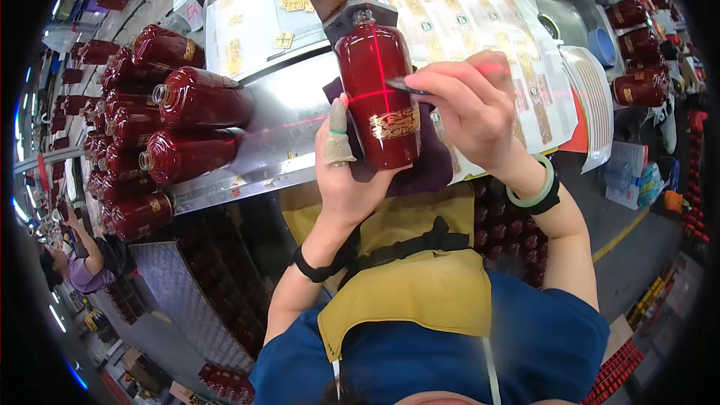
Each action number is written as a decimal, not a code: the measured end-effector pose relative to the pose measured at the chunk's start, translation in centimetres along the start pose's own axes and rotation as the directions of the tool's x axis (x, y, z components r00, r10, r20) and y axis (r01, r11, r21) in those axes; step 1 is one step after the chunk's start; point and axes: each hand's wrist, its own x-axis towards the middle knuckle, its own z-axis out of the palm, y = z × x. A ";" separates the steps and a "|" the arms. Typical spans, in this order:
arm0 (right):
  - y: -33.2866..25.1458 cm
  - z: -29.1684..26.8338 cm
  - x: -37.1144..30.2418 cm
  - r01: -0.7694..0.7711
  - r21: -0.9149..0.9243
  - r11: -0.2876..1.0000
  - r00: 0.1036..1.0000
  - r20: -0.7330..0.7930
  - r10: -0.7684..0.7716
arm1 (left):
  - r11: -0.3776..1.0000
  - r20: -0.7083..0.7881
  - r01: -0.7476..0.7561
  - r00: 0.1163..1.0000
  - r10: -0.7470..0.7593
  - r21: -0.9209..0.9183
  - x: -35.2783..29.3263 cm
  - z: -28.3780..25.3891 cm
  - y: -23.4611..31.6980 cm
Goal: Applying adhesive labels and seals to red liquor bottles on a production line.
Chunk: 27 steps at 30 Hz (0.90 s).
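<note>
A dark red glass bottle (pixel 375 60) lies on its side in front of me, its neck against a dark metal stop (pixel 360 13). Around its lower part runs an ornate gold label (pixel 395 123), and a red laser cross falls on the glass. My left hand (pixel 349 172) is closed round the bottle's left side and base; a knitted cover (pixel 340 135) wraps one finger. In my right hand (pixel 472 105) are dark, pointed tweezers (pixel 407 85), their tip at the bottle near the crossing lines. A purple cloth (pixel 431 154) lies under the bottle.
Several red bottles (pixel 206 97) are stacked at the left. White sheets of gold labels (pixel 450 7) cover the bench beyond, and a tray (pixel 259 19) holds loose gold pieces. At the right are a sink (pixel 562 4) and a blue cup (pixel 601 46). Another person (pixel 86 266) works far left.
</note>
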 end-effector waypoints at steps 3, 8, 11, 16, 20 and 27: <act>-0.2 0.0 -1.4 0.268 0.131 0.955 0.959 0.054 -0.277 | 0.998 0.017 0.038 0.999 -0.037 -0.059 -0.2 0.0 -0.1; -0.3 0.1 -2.4 -0.039 0.117 0.992 0.996 0.084 0.029 | 0.999 0.060 0.034 0.998 -0.033 -0.025 -0.6 -0.3 -0.8; -0.5 0.0 -2.7 0.232 0.149 0.961 0.970 0.043 -0.240 | 0.991 0.092 0.097 0.992 -0.089 -0.094 -0.7 -0.3 -1.0; -0.5 -0.3 -3.1 -0.037 0.195 0.980 0.994 0.105 0.017 | 0.996 0.065 0.073 0.995 -0.070 -0.042 -0.3 -0.1 -0.3; -0.4 -0.2 -3.6 0.346 0.190 0.919 0.923 0.108 -0.370 | 0.993 0.039 -0.058 0.998 0.054 0.099 0.0 -0.1 -0.1; -1.1 -0.3 -3.3 0.186 0.115 0.976 0.979 0.065 -0.194 | 0.998 0.090 0.054 0.995 -0.050 -0.038 -1.0 -0.5 -0.8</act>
